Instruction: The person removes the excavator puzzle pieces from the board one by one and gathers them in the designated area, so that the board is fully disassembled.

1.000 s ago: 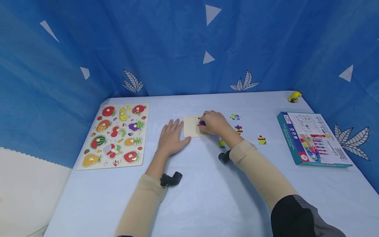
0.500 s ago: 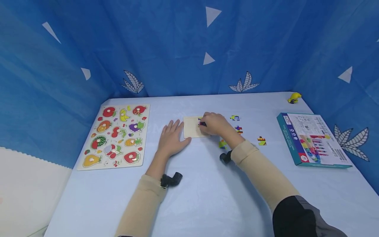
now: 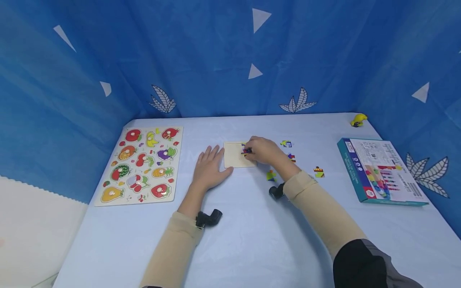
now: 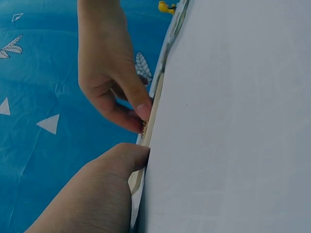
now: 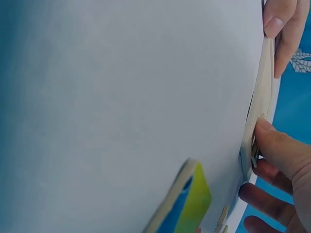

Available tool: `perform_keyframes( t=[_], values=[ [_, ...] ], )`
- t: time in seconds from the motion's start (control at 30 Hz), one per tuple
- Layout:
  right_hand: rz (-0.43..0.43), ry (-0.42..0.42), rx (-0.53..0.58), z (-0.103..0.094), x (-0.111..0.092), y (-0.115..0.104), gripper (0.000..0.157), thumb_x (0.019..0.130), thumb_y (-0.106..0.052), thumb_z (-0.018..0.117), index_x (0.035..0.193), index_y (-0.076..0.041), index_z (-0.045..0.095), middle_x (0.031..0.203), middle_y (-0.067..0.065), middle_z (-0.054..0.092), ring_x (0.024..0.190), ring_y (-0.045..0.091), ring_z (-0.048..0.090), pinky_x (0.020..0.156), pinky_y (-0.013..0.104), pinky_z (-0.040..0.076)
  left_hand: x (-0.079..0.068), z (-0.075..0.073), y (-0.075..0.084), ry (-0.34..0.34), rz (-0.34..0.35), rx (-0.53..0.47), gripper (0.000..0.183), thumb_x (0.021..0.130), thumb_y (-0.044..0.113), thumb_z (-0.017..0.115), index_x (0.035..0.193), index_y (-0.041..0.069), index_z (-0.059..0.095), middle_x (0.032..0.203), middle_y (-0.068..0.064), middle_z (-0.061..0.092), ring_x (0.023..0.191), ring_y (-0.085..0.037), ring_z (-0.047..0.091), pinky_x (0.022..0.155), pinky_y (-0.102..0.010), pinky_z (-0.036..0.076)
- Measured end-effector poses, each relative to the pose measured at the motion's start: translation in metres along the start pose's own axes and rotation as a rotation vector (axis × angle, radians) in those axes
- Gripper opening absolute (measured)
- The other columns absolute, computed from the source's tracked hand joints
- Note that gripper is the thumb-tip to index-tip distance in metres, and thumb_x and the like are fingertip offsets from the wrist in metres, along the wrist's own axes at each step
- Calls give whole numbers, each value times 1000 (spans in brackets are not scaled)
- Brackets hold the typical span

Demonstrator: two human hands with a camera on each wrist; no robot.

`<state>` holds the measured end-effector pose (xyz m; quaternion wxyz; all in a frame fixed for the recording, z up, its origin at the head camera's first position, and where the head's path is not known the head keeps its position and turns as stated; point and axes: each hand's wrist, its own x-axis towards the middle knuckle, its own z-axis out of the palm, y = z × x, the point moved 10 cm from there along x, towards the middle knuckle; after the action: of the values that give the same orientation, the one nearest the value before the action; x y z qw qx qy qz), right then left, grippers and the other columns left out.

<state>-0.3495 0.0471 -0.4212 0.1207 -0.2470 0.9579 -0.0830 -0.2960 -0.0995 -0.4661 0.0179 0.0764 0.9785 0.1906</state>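
A small pale wooden puzzle tray [image 3: 232, 157] lies in the middle of the table, with bare wood over its left part. My right hand [image 3: 265, 151] is over the tray's right side and pinches a colourful jigsaw piece [image 3: 246, 152] between thumb and fingers. That hand hides much of this side, so how the piece sits cannot be made out. With fingers spread and straight, my left hand [image 3: 209, 170] rests flat on the table, its thumb [image 4: 138, 155] against the tray's near left corner. The right wrist view has the right thumb [image 5: 279, 148] at the tray's edge.
Several loose jigsaw pieces lie right of the tray, among them a yellow-green one [image 3: 271, 175] and one farther right [image 3: 318, 172]. A fruit peg puzzle [image 3: 147, 160] occupies the left. On the right are a teal-edged box [image 3: 385, 170] and a small yellow toy [image 3: 358, 119].
Both hands stay almost in place. The right fingers shift only slightly with the piece at the tray's right side, while the head view drifts a little.
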Motion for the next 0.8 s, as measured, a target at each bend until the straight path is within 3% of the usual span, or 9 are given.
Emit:
perform_keyframes(
  t=[0.4,0.8],
  values=[
    [-17,-10,-70,3,3,-1,36,91,-35,71,120,-15,66,111,1,65,98,19,58,98,40,53,-1,0,0,-4,0,0,86,89,65,49,158,20,26,168,-3,18,157,-26,6,127,-50,6],
    [49,-39,81,7,1,5,36,90,-36,73,120,-17,66,108,3,61,95,20,56,90,36,52,0,-1,1,4,-1,7,86,89,66,50,158,20,26,167,-3,19,157,-26,6,127,-49,6]
  ],
)
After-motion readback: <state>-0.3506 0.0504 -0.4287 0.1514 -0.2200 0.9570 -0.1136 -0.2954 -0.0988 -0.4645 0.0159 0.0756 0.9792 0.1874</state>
